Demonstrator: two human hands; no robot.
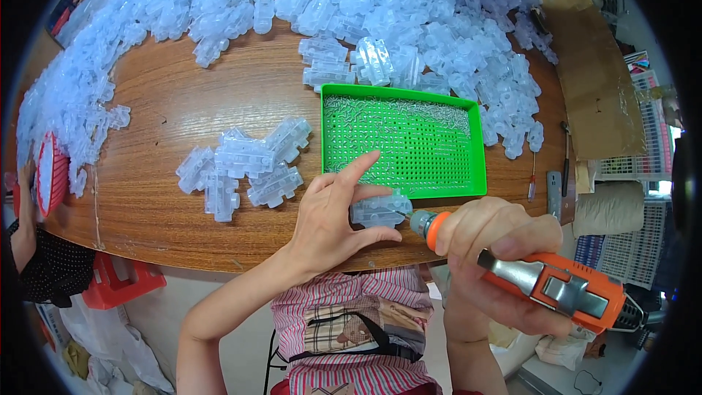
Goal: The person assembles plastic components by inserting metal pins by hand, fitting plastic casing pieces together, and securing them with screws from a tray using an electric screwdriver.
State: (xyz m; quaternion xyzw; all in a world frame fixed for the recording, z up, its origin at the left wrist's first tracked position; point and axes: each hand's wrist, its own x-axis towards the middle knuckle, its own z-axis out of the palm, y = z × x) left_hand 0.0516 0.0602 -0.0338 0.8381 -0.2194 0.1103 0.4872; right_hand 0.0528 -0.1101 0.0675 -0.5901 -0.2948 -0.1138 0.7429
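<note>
An orange electric screwdriver is gripped in my right hand, its bit pointing left at the end of a clear plastic part. That part lies near the table's front edge, between the thumb and curled fingers of my left hand. My left index finger stretches out over the green tray, which holds many small metal screws. A small group of similar clear parts lies left of my left hand. Whether the bit touches a screw is too small to tell.
A large heap of clear plastic parts covers the back of the wooden table. A screwdriver lies at the right, near a cardboard sheet. Another person's arm is at far left beside a red basket. A red stool stands below.
</note>
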